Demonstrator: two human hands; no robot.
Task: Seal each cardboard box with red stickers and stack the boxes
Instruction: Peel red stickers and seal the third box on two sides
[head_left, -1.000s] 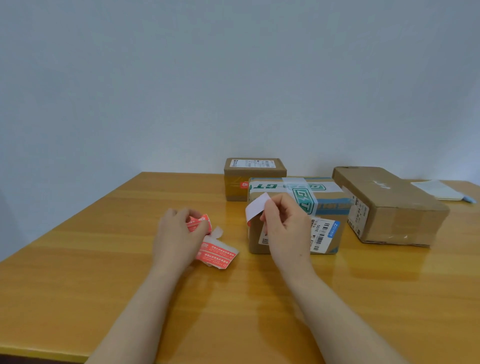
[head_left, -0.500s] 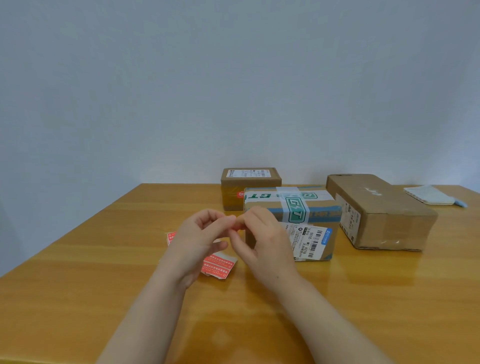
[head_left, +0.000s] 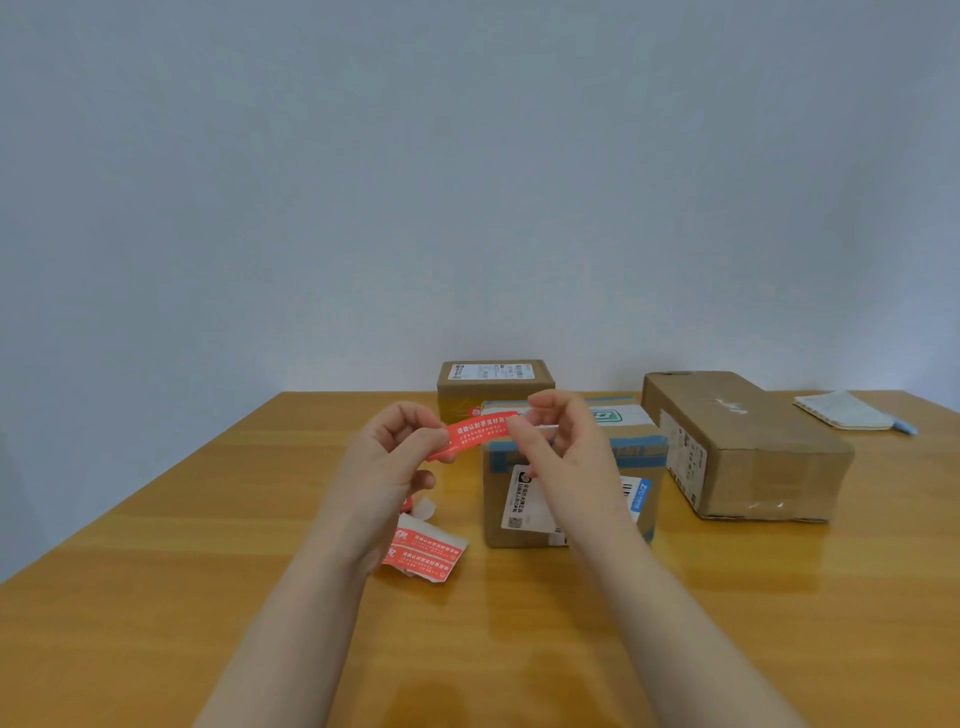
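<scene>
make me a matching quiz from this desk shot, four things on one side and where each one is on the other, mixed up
Things
1. red sticker
2. sticker sheet
3. long plain box
4. white pad

Places
a. far right back corner of the table
b. pinched between the left hand and the right hand
c. flat on the table by the left wrist
d. just right of the taped box

Pairs: 1-b, 2-c, 3-d, 4-a
</scene>
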